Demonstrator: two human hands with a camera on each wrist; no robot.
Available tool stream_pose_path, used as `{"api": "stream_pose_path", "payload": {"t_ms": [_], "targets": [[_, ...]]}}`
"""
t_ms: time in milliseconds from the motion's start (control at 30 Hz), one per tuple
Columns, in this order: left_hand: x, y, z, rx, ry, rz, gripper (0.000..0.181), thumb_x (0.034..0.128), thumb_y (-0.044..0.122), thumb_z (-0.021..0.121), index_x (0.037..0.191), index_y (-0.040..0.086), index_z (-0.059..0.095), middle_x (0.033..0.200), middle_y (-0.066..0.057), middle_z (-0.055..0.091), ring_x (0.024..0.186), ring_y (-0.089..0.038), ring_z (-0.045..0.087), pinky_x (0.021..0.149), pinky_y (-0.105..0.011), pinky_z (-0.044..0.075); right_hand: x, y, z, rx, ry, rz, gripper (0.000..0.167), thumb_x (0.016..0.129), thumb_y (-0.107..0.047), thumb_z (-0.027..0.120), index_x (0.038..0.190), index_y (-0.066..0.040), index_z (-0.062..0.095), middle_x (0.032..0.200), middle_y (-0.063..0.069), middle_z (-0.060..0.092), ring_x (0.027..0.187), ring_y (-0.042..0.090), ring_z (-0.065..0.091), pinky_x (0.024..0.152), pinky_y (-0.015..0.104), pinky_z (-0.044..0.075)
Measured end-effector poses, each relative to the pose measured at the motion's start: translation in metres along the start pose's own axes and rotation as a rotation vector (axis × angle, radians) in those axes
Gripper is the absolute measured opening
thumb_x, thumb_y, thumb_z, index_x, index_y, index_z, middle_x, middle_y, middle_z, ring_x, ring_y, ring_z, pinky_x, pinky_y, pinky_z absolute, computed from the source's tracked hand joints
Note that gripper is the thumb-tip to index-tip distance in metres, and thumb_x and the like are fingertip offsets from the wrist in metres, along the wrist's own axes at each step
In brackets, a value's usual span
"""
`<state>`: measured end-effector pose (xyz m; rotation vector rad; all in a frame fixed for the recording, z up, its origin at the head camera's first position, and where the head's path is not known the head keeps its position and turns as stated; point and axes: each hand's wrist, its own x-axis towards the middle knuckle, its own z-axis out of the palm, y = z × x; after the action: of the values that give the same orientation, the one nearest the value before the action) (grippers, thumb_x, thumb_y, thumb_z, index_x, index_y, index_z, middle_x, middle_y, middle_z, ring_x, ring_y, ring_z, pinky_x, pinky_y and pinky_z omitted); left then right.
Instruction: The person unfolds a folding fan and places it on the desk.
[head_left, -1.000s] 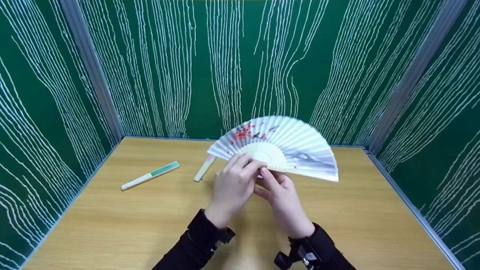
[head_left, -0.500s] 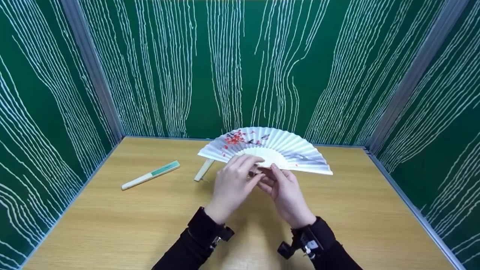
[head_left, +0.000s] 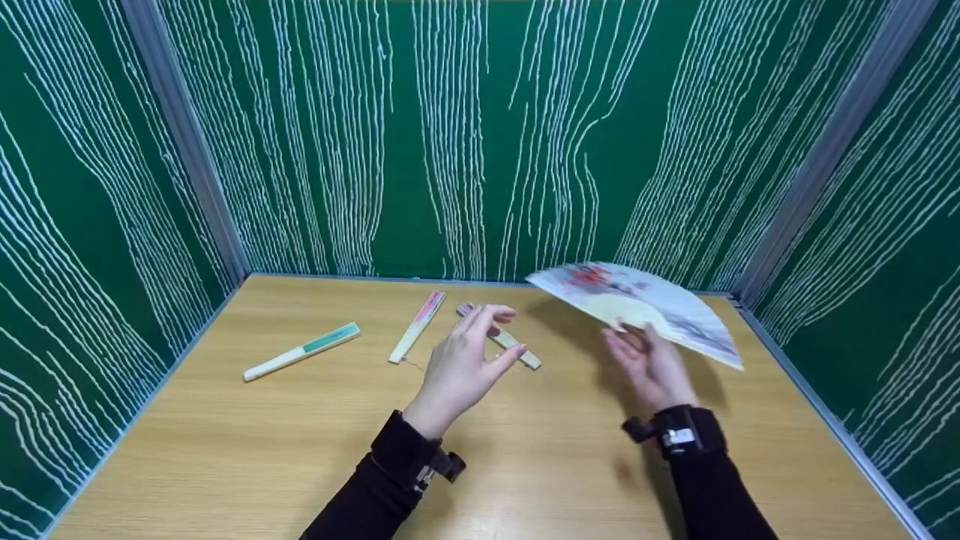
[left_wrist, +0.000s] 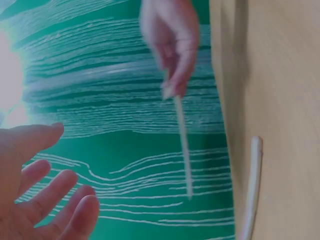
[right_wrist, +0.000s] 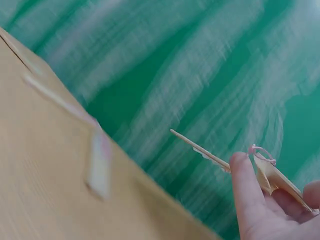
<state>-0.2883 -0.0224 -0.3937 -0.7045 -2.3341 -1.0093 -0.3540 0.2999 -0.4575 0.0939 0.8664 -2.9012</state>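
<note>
My right hand [head_left: 656, 371] grips the pivot end of a spread folding fan [head_left: 637, 300], white with red blossoms and a grey landscape, held above the table at the right. Edge-on, the fan looks like a thin stick [left_wrist: 183, 145] in the left wrist view; in the right wrist view a pink cord loop [right_wrist: 262, 155] shows by its base. Loosely bent and holding nothing, my left hand [head_left: 457, 375] hovers over a folded fan [head_left: 521, 349], hiding part of it. Beside that lies a pink-ended folded fan [head_left: 416, 328]. Further left lies a green-ended folded fan [head_left: 300, 351].
The wooden table [head_left: 247, 457] is enclosed by green walls [head_left: 517, 172] with wavy white lines. Grey metal posts [head_left: 187, 142] stand at its back corners.
My left hand has let go of the spread fan. My right hand has carried it to the right, tilting it, and the folded fan behind it has come into view.
</note>
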Motion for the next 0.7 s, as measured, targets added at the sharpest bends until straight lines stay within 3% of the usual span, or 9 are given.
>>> {"api": "stream_pose_path", "payload": {"t_ms": [167, 333, 500, 700], "targets": [[-0.002, -0.006, 0.002, -0.041, -0.058, -0.059, 0.042, 0.0888, 0.041, 0.065, 0.126, 0.027, 0.051, 0.115, 0.013, 0.056, 0.100, -0.006, 0.056, 0.072, -0.027, 0.049, 0.006, -0.029, -0.053, 0.203, 0.106, 0.045, 0.051, 0.103, -0.022, 0.036, 0.150, -0.014, 0.017, 0.150, 0.018, 0.025, 0.138, 0.031, 0.026, 0.110, 0.040, 0.030], [-0.002, -0.006, 0.004, -0.056, -0.082, -0.077, 0.041, 0.0893, 0.041, 0.063, 0.126, 0.030, 0.050, 0.115, 0.014, 0.056, 0.101, -0.007, 0.056, 0.077, -0.028, 0.048, 0.005, -0.050, -0.082, 0.316, 0.228, 0.082, 0.053, 0.103, -0.026, 0.032, 0.150, -0.032, 0.010, 0.151, 0.012, 0.024, 0.135, 0.028, 0.033, 0.107, 0.038, 0.035], [-0.001, -0.006, 0.004, -0.070, -0.090, -0.091, 0.041, 0.0897, 0.042, 0.063, 0.126, 0.029, 0.050, 0.116, 0.015, 0.055, 0.102, -0.008, 0.056, 0.077, -0.028, 0.048, 0.007, -0.057, -0.084, 0.327, 0.299, 0.091, 0.053, 0.102, -0.030, 0.032, 0.151, -0.027, 0.010, 0.153, 0.006, 0.021, 0.137, 0.020, 0.029, 0.107, 0.032, 0.033], [-0.001, -0.006, 0.005, -0.086, -0.105, -0.093, 0.042, 0.0900, 0.042, 0.062, 0.128, 0.028, 0.049, 0.118, 0.014, 0.055, 0.103, -0.008, 0.056, 0.077, -0.029, 0.048, 0.008, -0.057, -0.070, 0.214, 0.328, 0.027, 0.052, 0.103, -0.027, 0.035, 0.147, -0.028, 0.008, 0.151, -0.003, 0.014, 0.139, 0.012, 0.018, 0.111, 0.028, 0.024]]}}
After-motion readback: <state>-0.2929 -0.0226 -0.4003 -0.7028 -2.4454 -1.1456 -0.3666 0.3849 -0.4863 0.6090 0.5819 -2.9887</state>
